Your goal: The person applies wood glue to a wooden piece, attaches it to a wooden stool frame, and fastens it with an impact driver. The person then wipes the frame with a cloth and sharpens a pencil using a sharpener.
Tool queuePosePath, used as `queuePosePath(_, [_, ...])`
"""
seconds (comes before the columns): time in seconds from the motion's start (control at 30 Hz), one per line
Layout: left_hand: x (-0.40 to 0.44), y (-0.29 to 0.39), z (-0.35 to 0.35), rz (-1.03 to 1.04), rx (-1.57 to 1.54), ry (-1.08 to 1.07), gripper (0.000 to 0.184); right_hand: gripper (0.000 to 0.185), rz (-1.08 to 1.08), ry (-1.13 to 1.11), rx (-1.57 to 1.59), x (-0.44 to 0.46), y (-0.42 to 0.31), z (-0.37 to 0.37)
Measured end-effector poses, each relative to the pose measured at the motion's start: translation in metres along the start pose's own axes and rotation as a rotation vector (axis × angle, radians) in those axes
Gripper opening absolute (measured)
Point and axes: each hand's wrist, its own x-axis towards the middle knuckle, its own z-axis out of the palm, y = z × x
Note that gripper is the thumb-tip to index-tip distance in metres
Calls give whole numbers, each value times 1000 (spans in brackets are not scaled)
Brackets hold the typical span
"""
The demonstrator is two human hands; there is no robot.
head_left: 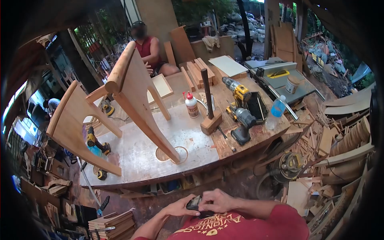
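Observation:
Close to my chest, at the bottom of the view, my left hand (pixel 182 207) is wrapped round a small dark object (pixel 193 203). My right hand (pixel 217 201) is closed against the top of that object, its fingers bent; what they pinch, if anything, is hidden. Beyond my hands, a curved wooden chair frame (pixel 140 104) stands on the workbench (pixel 188 160), one leg end within a wooden ring. A white glue bottle (pixel 192 106), a wooden mallet (pixel 211 122) with its handle upright, and yellow-black drills (pixel 242 116) are on the bench.
A clear water bottle (pixel 277 110) stands near the bench's right edge, before a table saw (pixel 288 78). Another person (pixel 154 52) sits behind the bench. Wood pieces (pixel 112 225) are stacked at lower left. A round yellow-black machine (pixel 290 164) and offcuts lie at right.

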Motion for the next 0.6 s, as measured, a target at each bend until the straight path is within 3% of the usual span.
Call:
queuePosePath(0.07, [2, -5, 3, 43, -20, 33, 76, 20, -20, 164, -196, 20, 8, -11])
queuePosePath(0.13, [-1, -2, 5, -4, -30, 79, 82, 17, 216, 216, -127, 23, 27, -17])
queuePosePath(0.17, [-6, 7, 3, -102, -68, 23, 82, 19, 308, 213, -52, 13, 41, -11])
queuePosePath(0.27, [-11, -20, 11, -81, -124, 99, 82, 18, 499, 77, 73, -35, 62, 10])
queuePosePath(0.4, [-8, -15, 6, 8, -28, 127, 75, 22, 245, 36, 91, -18, 0, 6])
queuePosePath(0.47, [-10, 14, 5, 43, 48, 127, 73, 22, 123, 205, 109, 13, -13, 1])
queuePosePath(0.6, [-21, -5, 12, 3, -16, 180, 76, 22, 406, 215, 53, 2, 33, 10])
